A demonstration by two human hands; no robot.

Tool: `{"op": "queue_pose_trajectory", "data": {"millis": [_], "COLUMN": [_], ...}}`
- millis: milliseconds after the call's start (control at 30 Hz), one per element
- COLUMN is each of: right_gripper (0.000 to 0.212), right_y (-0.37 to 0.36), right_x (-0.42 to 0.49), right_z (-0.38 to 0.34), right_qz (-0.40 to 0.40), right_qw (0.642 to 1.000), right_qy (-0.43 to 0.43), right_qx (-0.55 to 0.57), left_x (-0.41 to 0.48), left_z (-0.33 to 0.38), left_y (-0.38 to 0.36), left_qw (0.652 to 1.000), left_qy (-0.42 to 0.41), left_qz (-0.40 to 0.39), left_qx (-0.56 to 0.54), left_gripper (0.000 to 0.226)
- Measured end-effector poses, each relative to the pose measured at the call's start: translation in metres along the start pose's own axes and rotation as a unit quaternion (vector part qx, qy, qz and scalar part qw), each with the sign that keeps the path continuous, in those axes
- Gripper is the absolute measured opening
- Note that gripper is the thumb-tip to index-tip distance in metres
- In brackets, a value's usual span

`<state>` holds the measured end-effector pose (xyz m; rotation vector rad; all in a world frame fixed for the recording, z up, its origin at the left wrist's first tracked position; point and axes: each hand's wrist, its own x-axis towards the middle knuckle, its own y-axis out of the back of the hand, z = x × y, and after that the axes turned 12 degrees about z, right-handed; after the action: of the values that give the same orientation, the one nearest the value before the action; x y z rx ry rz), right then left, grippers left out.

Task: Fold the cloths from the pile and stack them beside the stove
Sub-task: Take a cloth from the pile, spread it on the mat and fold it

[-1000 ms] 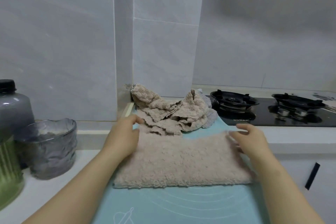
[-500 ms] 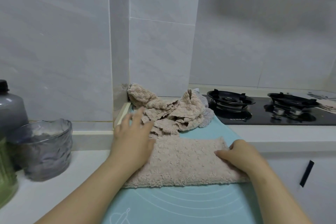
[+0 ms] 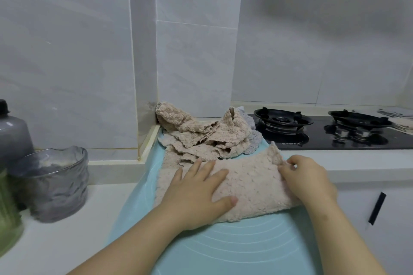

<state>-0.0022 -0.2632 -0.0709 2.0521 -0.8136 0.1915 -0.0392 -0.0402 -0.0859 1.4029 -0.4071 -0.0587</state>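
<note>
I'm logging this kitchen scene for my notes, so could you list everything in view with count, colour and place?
cloth being folded: one, beige, on the mat under both hands
cloth pile: one heap, beige with some pale grey, at the back of the mat by the wall corner
mat: one, light blue, on the counter
stove: one, black, two burners, right of the pile
glass bowl: one, clear grey, on the counter at left
bottle: one, grey with black cap, behind the bowl
green container: one, far left edge
left hand: flat on the cloth
right hand: pinching the cloth's right edge, lifted
</note>
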Motion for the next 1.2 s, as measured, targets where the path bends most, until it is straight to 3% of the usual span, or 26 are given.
{"op": "queue_pose_trajectory", "data": {"millis": [133,233,400,500,567,633,700,767,833,900,1000,1100,1200], "right_gripper": [0.01,0.013,0.014,0.026,0.027,0.03,0.038,0.044,0.055,0.055,0.048,0.045,0.031], "right_y": [0.001,0.0,0.003,0.011,0.017,0.018,0.015,0.011,0.007,0.004,0.003,0.002,-0.001], "right_x": [-0.002,-0.002,0.0,-0.005,-0.012,-0.019,-0.025,-0.03,-0.034,-0.036,-0.036,-0.033,-0.032], "right_z": [0.001,0.002,-0.003,-0.013,-0.024,-0.034,-0.04,-0.042,-0.043,-0.043,-0.043,-0.042,-0.042], "right_qz": [-0.018,-0.06,-0.024,-0.05,-0.098,-0.14,-0.206,-0.29,-0.364,-0.397,-0.381,-0.332,-0.294], "right_qw": [0.999,0.997,0.962,0.914,0.872,0.837,0.805,0.774,0.751,0.744,0.741,0.744,0.767], "right_qy": [-0.034,-0.044,-0.121,-0.147,-0.142,-0.118,-0.079,-0.039,-0.01,0.014,0.022,0.015,0.018], "right_qx": [-0.01,0.006,0.242,0.375,0.458,0.515,0.551,0.561,0.551,0.537,0.553,0.579,0.571], "left_x": [0.002,0.0,0.002,0.001,0.003,0.009,0.015,0.015,0.016,0.016,0.013,0.013,0.012], "left_z": [0.002,-0.001,-0.004,-0.004,-0.003,-0.002,-0.004,-0.005,-0.013,-0.016,-0.011,-0.008,-0.014], "left_y": [-0.003,-0.004,-0.002,0.0,0.008,0.018,0.026,0.029,0.026,0.026,0.027,0.023,0.034], "left_qw": [0.997,0.998,0.995,0.999,0.987,0.916,0.789,0.688,0.645,0.647,0.689,0.761,0.781], "left_qy": [-0.005,0.0,0.006,0.016,0.06,0.154,0.241,0.286,0.294,0.287,0.281,0.272,0.27], "left_qz": [-0.068,-0.063,-0.097,-0.038,0.055,0.119,0.117,0.068,0.035,0.029,0.035,0.064,0.13], "left_qx": [0.019,0.017,0.021,-0.024,-0.139,-0.351,-0.552,-0.664,-0.705,-0.706,-0.667,-0.586,-0.548], "left_gripper": [0.065,0.066,0.069,0.065,0.06,0.052,0.042,0.045,0.059,0.047,0.021,0.015,0.02]}}
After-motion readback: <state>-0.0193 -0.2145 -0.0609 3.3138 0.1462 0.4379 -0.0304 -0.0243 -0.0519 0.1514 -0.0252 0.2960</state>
